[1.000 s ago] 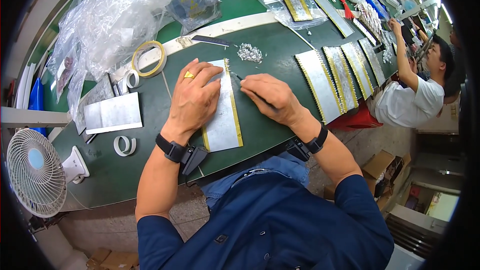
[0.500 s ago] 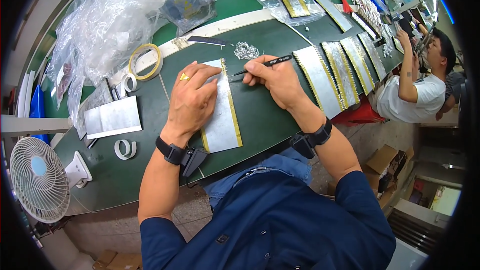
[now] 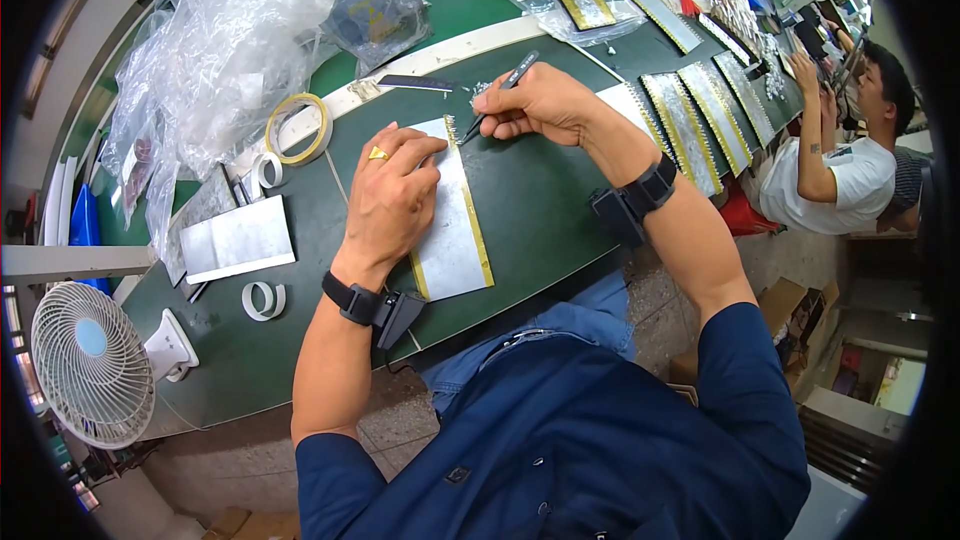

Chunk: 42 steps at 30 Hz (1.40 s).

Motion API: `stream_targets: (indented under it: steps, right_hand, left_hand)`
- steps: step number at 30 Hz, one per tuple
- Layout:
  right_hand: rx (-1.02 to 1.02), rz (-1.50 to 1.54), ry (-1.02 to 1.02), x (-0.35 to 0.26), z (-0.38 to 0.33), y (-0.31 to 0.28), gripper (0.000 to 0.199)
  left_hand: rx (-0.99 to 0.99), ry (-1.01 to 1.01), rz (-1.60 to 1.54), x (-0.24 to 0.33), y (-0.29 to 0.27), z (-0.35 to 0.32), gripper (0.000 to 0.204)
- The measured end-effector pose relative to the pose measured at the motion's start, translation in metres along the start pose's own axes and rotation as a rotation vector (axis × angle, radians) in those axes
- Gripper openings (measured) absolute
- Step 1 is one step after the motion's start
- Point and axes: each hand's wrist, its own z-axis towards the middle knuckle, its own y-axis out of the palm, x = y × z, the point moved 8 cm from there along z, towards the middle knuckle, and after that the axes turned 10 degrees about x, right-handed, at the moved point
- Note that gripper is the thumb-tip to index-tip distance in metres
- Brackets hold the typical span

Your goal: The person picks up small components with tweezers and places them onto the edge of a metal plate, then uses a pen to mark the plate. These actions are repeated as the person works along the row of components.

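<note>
My left hand (image 3: 390, 195) lies flat on a long silver panel with a gold edge strip (image 3: 455, 225), pressing it onto the green table (image 3: 540, 210). A gold ring shows on one finger. My right hand (image 3: 540, 105) grips dark tweezers (image 3: 500, 95), whose tips touch the far end of the panel's gold edge. A small heap of shiny metal parts (image 3: 478, 92) lies just beyond the tweezers, partly hidden by my right hand.
Yellow tape roll (image 3: 298, 128), small white tape rolls (image 3: 263, 300), a grey sheet (image 3: 238, 245) and crumpled plastic bags (image 3: 230, 40) sit to the left. A white fan (image 3: 90, 365) stands at the table's near left corner. More gold-edged panels (image 3: 690, 125) lie right, beside a seated person (image 3: 845, 170).
My right hand has moved from the panel's middle edge up to its far end, the tweezers swinging round and their tips coming down on the gold edge there. The left hand has stayed on the panel.
</note>
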Motion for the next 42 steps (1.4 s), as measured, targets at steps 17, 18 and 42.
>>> stream_targets:
  steps: [17, 18, 42]
  right_hand:
    - [-0.041, 0.059, -0.006, 0.004, 0.005, 0.000, 0.022]
    - [-0.042, 0.062, -0.006, 0.004, 0.006, 0.000, 0.022]
    - [-0.064, -0.380, -0.560, -0.077, -0.011, 0.014, 0.018]
  left_hand:
    - [-0.018, 0.019, 0.020, 0.001, 0.002, -0.001, 0.022]
    - [-0.019, 0.019, 0.019, 0.001, 0.002, 0.000, 0.022]
    - [0.121, 0.007, 0.004, 0.002, -0.007, 0.007, 0.015]
